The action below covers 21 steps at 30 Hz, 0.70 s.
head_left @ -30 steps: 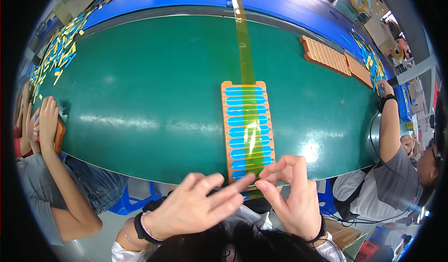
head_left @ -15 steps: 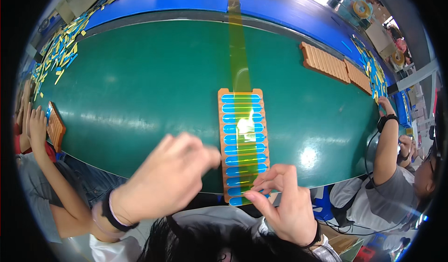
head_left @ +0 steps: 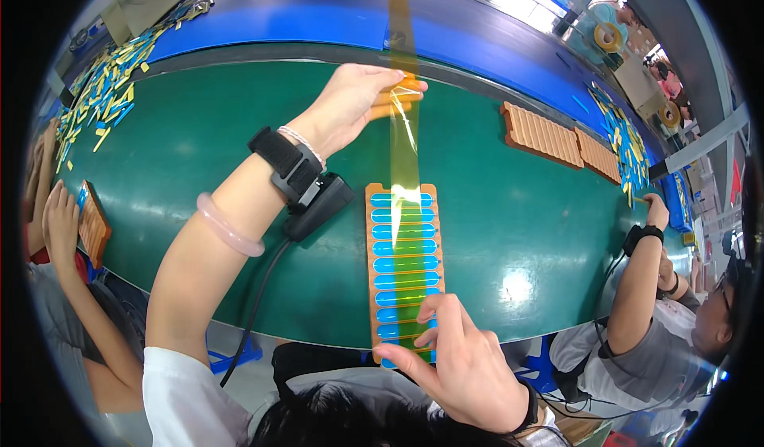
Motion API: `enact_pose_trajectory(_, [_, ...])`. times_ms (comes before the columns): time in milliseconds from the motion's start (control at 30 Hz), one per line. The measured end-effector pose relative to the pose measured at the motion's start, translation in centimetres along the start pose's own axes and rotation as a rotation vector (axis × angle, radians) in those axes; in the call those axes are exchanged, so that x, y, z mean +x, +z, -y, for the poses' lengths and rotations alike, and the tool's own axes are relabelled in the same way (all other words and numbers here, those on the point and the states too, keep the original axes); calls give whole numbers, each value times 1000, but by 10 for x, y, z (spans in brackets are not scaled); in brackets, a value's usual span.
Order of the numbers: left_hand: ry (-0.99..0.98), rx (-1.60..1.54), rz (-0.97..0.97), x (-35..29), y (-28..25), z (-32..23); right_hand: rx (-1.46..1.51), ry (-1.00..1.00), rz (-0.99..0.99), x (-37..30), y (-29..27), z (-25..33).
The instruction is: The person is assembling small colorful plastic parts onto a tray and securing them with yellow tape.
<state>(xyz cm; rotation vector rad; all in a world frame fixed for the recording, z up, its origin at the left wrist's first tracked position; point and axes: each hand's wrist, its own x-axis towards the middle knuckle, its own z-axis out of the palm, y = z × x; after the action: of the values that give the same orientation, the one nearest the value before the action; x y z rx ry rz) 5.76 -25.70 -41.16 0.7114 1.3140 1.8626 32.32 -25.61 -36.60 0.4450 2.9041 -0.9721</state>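
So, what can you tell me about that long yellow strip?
The yellow strip is long, narrow, glossy and see-through, like plastic film, with bright glare patches. It runs from the picture's top edge down to the grooved orange-brown tray, crossing the middle of its blue pieces, which look green through it. Fingers of the left grip show orange behind it; the right grip is by its near end. Whether it sticks to the pieces, I cannot tell.

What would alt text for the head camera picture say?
A person's left hand is at a see-through yellow tape running above a green table; the right hand is at the near end of a brown tray holding blue strips, with the tape passing over them. Other people are at both sides.
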Motion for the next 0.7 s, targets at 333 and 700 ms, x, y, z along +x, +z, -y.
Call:
enact_pose_trajectory(333, [188,344,-103,-13,17,0,8,9,-17,47,-11,7])
enact_pose_trajectory(700, [64,535,-112,-18,7,14,-144,-238,-292,137,-38,-19])
